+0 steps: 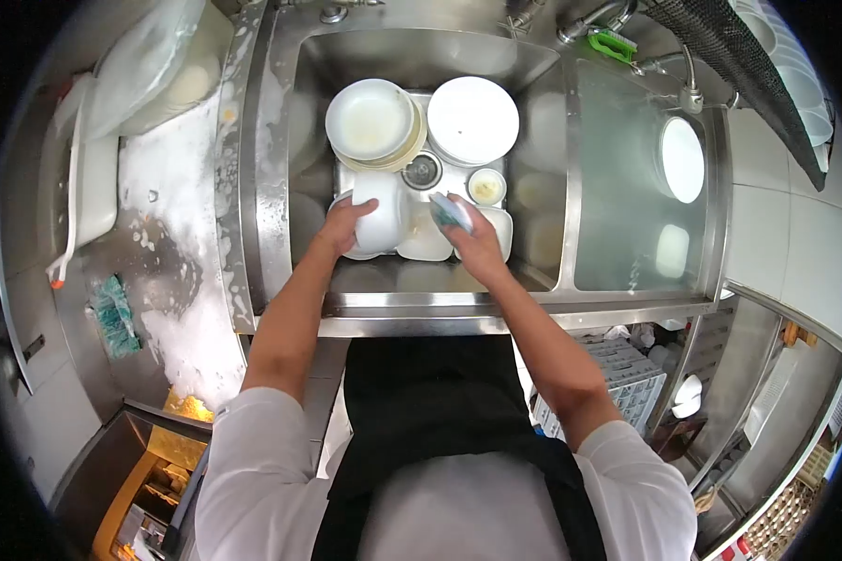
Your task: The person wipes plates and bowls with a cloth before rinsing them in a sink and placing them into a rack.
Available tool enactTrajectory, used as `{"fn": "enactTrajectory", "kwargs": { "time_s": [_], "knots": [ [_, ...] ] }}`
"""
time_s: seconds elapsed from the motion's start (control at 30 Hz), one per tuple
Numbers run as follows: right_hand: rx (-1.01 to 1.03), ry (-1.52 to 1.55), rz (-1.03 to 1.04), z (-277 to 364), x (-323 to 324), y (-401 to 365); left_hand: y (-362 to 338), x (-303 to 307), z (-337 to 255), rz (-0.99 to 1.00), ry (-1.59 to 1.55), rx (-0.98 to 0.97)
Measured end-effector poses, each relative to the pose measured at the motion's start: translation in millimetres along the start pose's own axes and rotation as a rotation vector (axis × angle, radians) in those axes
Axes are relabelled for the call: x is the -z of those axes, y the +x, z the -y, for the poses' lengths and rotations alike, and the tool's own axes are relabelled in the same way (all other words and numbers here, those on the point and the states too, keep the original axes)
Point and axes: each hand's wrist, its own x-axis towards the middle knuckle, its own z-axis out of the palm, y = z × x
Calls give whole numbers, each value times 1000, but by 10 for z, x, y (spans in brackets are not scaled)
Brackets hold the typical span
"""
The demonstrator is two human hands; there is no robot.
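My left hand (349,224) grips a white bowl (382,211), tilted on its side over the near part of the sink basin (309,122). In my right hand (478,245) is a green and white sponge (451,212), held just right of the bowl and apart from it. Beneath my hands lie white square dishes (425,238). Farther back in the basin stand a stack of round plates and bowls (370,119) on the left and a white plate stack (473,122) on the right. A small cup (486,187) with yellowish residue sits beside the drain (422,171).
Right of the divider, a water-filled basin (627,187) holds a white plate (682,160) and a small white dish (672,251). Suds cover the left counter (173,187), where a green scrubbing pad (114,316) lies. Taps and a green brush (612,44) line the back edge.
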Motion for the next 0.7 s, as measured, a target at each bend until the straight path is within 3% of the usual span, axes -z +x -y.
{"fn": "enactTrajectory", "kwargs": {
  "time_s": [0.03, 0.1, 0.13, 0.2, 0.23, 0.27, 0.33, 0.37, 0.43, 0.47, 0.53, 0.6, 0.63, 0.67, 0.7],
  "knots": [
    [8, 7, 6, 78, -139, 83, -110, -119, -80, 19, -27, -57],
    [521, -315, 33, 329, -369, 197, -262, -268, -139, 77, -10, -126],
    [526, -311, 34, 444, -438, 254, -337, -339, -150, 144, 0, -186],
    [755, -578, 118, 627, -529, 415, -544, -495, -184, 179, 43, -228],
    [775, -658, 52, 573, -554, 618, -675, -609, -223, 190, 61, -230],
    [460, -480, 101, 786, -522, 689, -785, -694, -247, 200, 79, -230],
    [118, -178, 294, 855, -437, 957, -853, -735, -289, 173, 59, -283],
    [128, -184, 301, 881, -496, 913, -843, -733, -313, 154, 28, -304],
    [702, -468, 187, 870, -683, 583, -829, -670, -303, 120, -14, -331],
    [795, -463, 189, 844, -739, 479, -804, -612, -304, 84, 51, -398],
    [750, -453, 151, 851, -739, 544, -812, -574, -332, 52, 124, -461],
    [46, -208, 270, 896, -643, 953, -970, -677, -396, 118, 68, -341],
    [-117, -111, 339, 962, -560, 1046, -1023, -703, -432, 86, 104, -355],
    [-110, -114, 343, 949, -606, 1014, -1013, -680, -459, 84, 102, -363],
    [291, -304, 262, 897, -674, 915, -985, -645, -482, 95, 82, -357]
  ]
}}
